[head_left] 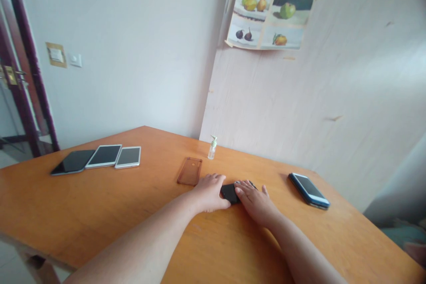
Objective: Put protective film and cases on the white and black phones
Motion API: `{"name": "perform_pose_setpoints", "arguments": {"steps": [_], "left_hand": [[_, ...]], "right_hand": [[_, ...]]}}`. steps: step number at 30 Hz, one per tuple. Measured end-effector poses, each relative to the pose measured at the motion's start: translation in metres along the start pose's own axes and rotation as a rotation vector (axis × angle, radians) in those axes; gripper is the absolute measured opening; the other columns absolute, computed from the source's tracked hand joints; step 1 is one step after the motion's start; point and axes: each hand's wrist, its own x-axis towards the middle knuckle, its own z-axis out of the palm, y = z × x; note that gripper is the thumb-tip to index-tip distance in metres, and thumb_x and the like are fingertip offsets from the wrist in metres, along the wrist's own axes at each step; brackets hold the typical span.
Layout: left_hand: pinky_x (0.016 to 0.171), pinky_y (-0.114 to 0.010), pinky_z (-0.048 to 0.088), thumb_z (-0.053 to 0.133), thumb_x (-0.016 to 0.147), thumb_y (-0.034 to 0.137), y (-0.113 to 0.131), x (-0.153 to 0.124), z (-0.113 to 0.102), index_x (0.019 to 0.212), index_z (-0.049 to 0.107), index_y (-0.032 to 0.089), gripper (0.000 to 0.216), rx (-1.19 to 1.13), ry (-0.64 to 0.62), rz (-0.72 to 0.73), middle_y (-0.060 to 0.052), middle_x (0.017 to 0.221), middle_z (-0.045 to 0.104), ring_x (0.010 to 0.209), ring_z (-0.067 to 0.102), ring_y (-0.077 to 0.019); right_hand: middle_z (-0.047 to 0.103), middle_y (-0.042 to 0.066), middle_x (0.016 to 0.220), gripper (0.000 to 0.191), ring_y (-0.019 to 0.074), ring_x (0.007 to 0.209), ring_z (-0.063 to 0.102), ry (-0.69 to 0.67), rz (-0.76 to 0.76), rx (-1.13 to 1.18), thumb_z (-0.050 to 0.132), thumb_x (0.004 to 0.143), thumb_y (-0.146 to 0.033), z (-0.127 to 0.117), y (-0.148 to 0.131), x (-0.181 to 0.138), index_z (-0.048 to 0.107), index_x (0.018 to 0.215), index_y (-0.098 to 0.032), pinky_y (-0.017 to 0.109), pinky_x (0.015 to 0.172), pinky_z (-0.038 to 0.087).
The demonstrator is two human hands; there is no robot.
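Observation:
A black phone (pixel 229 193) lies on the wooden table in front of me, partly covered by both hands. My left hand (pixel 210 193) grips its left end, with the thumb on the near side and the fingers at the far side. My right hand (pixel 255 199) is closed over the right part of the phone, its little finger sticking out. A small pale bit shows at the right fingertips; I cannot make out what it is. Just left of my left hand lies a clear brownish phone case (pixel 190 171). Behind it stands a small clear pump bottle (pixel 212 148), upright.
On the left of the table (pixel 159 230) lie a dark tablet (pixel 73 162), a white tablet (pixel 104 155) and a smaller white device (pixel 128 157). Toward the right edge, a white phone (pixel 311 188) rests on a dark blue one. A wall and a board with fruit pictures (pixel 271 17) stand behind.

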Motion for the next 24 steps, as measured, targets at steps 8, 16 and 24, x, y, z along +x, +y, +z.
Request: {"name": "perform_pose_setpoints", "arguments": {"steps": [8, 16, 24], "left_hand": [[0.087, -0.039, 0.048, 0.064, 0.065, 0.045, 0.003, 0.0, -0.003, 0.124, 0.05, 0.014, 0.067, -0.024, -0.003, -0.039, -0.015, 0.116, 0.063, 0.106, 0.06, -0.032], [0.09, -0.036, 0.047, 0.069, 0.061, 0.044, 0.006, -0.003, -0.007, 0.135, 0.042, 0.013, 0.085, -0.062, -0.038, -0.092, -0.015, 0.121, 0.062, 0.111, 0.059, -0.0316], [0.091, -0.037, 0.047, 0.067, 0.064, 0.046, 0.0, 0.0, -0.001, 0.138, 0.04, 0.012, 0.085, -0.07, -0.015, -0.066, -0.015, 0.123, 0.062, 0.113, 0.058, -0.0322]], "right_hand": [[0.037, 0.0, 0.152, 0.057, 0.0263, 0.145, 0.019, -0.034, -0.127, 0.006, 0.013, 0.098, -0.055, 0.001, -0.017, -0.004, 0.043, 0.142, -0.033, 0.067, 0.111, 0.006], [0.031, -0.001, 0.155, 0.056, 0.0325, 0.145, 0.016, 0.036, 0.166, -0.037, 0.016, 0.098, -0.054, 0.002, 0.009, 0.016, 0.037, 0.145, -0.033, 0.074, 0.106, 0.006], [0.034, 0.0, 0.154, 0.059, 0.0285, 0.147, 0.012, -0.055, -0.09, 0.003, 0.012, 0.098, -0.056, -0.002, -0.021, -0.003, 0.042, 0.143, -0.033, 0.068, 0.111, 0.001]]}}
